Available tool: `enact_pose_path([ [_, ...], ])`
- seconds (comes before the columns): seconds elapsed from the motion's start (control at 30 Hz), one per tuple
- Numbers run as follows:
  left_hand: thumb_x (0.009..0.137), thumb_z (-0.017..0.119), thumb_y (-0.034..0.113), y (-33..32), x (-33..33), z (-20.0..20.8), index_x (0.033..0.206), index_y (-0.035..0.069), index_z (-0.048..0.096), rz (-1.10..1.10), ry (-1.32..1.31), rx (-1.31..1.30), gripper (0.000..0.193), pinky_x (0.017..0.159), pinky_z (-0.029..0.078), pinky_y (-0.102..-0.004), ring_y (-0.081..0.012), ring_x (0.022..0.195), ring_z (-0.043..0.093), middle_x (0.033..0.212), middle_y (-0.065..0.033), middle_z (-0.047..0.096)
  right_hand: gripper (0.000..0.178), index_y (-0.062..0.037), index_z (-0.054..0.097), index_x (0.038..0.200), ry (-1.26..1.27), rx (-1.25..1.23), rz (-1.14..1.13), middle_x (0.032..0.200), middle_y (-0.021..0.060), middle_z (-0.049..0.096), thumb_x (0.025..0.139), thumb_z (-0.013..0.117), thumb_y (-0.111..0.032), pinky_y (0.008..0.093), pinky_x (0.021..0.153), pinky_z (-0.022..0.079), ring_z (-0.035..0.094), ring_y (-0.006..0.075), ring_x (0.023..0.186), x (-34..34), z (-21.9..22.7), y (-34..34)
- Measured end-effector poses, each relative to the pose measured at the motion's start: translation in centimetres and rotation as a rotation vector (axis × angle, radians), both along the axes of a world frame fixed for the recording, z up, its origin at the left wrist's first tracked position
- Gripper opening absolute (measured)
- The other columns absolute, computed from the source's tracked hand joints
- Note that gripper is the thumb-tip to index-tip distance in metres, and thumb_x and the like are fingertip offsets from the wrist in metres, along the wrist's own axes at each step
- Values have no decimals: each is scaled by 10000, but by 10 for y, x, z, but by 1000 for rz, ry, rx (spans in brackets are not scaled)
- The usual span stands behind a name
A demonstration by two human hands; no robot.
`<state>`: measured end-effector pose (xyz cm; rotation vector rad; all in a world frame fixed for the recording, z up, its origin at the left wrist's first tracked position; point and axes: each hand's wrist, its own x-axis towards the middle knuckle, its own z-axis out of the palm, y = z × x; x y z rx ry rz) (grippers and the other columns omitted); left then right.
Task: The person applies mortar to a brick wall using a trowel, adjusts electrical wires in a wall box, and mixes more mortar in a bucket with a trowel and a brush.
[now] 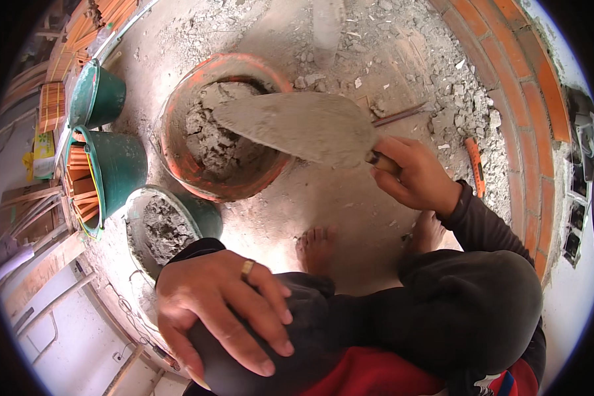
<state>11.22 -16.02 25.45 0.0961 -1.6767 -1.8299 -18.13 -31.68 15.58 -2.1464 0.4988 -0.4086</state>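
A trowel (297,125) with a broad, mortar-caked blade is gripped by its handle in my right hand (416,173). Its blade points left and covers part of an orange-red tub (208,188). Grey mortar (214,135) lies in that tub, partly hidden by the blade; whether the blade touches it I cannot tell. My left hand (224,307), with a ring on one finger, rests on my left knee, fingers spread and holding nothing. Just beyond it stands a bucket (133,241) with more grey mortar (165,231) inside.
Two green buckets (122,165) stand at the left, the nearer one holding brick pieces (80,185). A brick wall (518,99) curves along the right, with rubble (465,112) at its foot. An orange-handled tool (475,166) lies beside it. My bare feet (317,247) are on the dusty floor.
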Motion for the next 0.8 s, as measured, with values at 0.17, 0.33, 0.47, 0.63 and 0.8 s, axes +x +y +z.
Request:
enact_pose_path([
  [0.17,847,688,505,-2,6,5,1173,104,727,-40,43,-62,519,1133,287,-414,-277,1156,519,1248,-155,660,289,-43,557,1113,92,-192,-71,923,168,601,833,626,-49,478,668,496,613,403,803,32,-39,18],
  [0.33,854,688,513,-24,3,-13,1174,103,726,-150,106,-90,521,1123,302,-409,-274,1138,532,1257,-153,658,279,-43,555,1097,355,-177,-152,905,161,596,829,634,-52,462,681,508,621,394,820,-50,-58,28],
  [0.47,841,706,498,-27,8,-16,1177,85,725,-202,168,-190,532,1102,339,-394,-277,1126,545,1252,-161,662,198,-17,581,979,312,-14,-147,834,185,588,810,648,-95,454,645,481,618,382,772,-80,-30,31],
  [0.63,822,718,467,-36,-9,-14,1156,61,731,-172,136,-62,526,1086,362,-384,-281,1115,552,1224,-170,675,307,-19,636,926,277,584,28,597,40,520,1006,545,-301,318,517,421,527,142,545,-10,37,14],
  [0.8,800,731,446,-50,-26,-17,1137,15,728,-200,187,-82,547,1063,385,-372,-290,1081,571,1204,-204,676,437,-17,629,858,501,881,23,590,14,519,1039,477,-385,285,492,435,522,111,515,25,24,25],
])
